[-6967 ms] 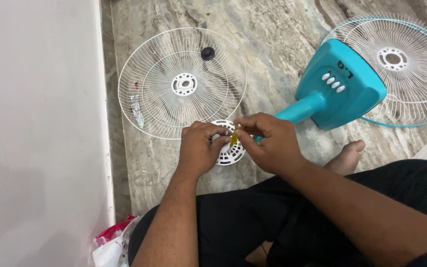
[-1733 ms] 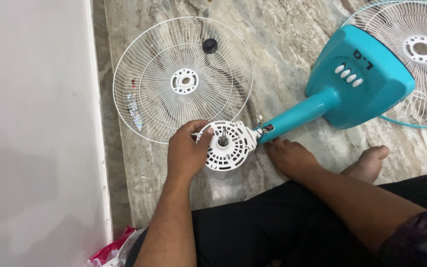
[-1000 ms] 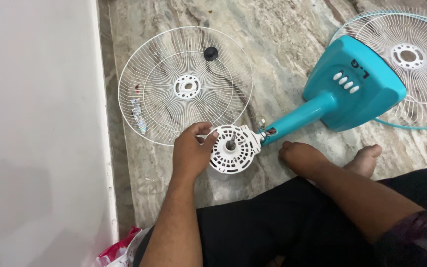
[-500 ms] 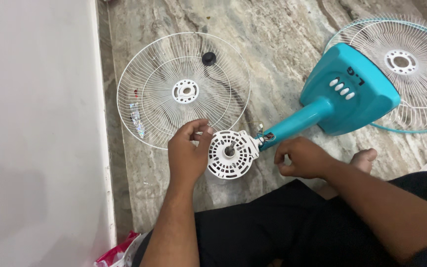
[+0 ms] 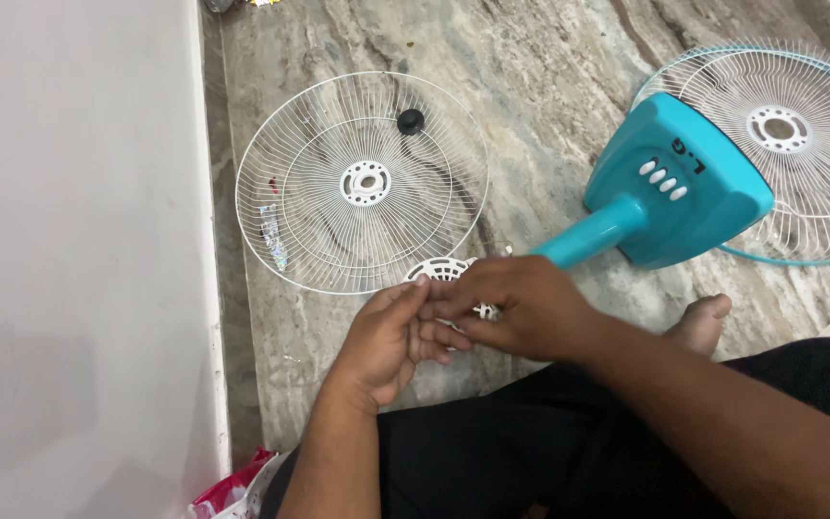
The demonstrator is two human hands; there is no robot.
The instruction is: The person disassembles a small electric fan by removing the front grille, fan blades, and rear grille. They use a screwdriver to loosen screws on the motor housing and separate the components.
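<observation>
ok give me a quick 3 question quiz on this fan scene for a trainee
1. True or false: the small black knob lies on the white wire grille by the wall.
2. Which part do the left hand and right hand meet over? A) the teal fan base B) the white vented motor housing C) the red and white bag
3. Fill in: the second grille, behind the teal base, has a ____ coloured rim.

Key
1. True. It sits on the wires near the grille's far edge.
2. B. Both hands cover most of it; whether they hold anything small cannot be seen.
3. Teal.
</observation>
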